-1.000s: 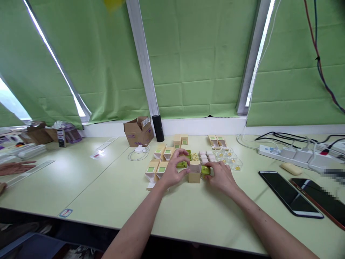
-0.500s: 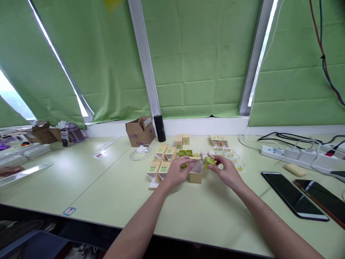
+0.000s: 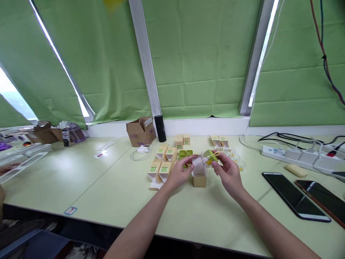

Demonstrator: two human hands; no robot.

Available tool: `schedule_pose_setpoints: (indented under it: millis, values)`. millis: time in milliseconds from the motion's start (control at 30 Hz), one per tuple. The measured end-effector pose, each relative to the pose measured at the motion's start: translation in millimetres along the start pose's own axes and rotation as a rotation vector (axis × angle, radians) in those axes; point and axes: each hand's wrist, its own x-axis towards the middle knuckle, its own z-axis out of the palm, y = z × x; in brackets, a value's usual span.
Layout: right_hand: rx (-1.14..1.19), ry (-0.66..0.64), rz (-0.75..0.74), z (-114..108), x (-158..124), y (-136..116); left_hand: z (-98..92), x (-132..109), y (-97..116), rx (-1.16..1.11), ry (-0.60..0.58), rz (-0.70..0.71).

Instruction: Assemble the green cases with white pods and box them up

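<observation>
My right hand (image 3: pixel 228 172) pinches a small green-and-clear container (image 3: pixel 209 157) with a yellowish loop at one end, tilted above a small open cardboard box (image 3: pixel 199 181). The box stands upright on the table with its white inside showing. At its left side my left hand (image 3: pixel 181 172) is closed on the box's upper edge. Left of that hand stand several small boxes with green labels (image 3: pixel 154 169). Several green square pieces (image 3: pixel 185 153) lie behind the left hand, partly covered by it. Clear domed pieces with yellow centres (image 3: pixel 235 155) lie beyond the right hand.
A brown carton (image 3: pixel 141 131) and a black cylinder (image 3: pixel 160 128) stand at the back. A coiled white cable (image 3: pixel 141 152) lies left. Two phones (image 3: pixel 295 196) and a power strip (image 3: pixel 302 154) are at right. Another person's hand (image 3: pixel 9 168) holds a clear strip at far left.
The green container has moved from beside the box to above its opening, turned with its clear end towards the box. The box has shifted slightly right and nearer. The other person's strip has tilted.
</observation>
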Motion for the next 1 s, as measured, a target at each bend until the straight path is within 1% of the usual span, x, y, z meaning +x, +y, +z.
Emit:
schedule_pose_setpoints:
  millis: [167,233,467,633,1000]
  values:
    - [-0.075,-0.061,0.019,4,-4,1,4.1,1,-2,-0.031,0.006,-0.007]
    - [-0.096,-0.067,0.030,5,-5,2,4.6,1,-2,-0.061,-0.005,-0.007]
    - [-0.093,-0.014,0.033,2,1,6,3.7,2,-4,-0.179,-0.048,-0.026]
    - [-0.093,0.032,0.047,-1,3,6,3.8,3,-9,-0.253,-0.057,-0.050]
    - [-0.141,0.073,0.092,-9,8,15,5.7,9,-26,-0.351,-0.063,-0.074]
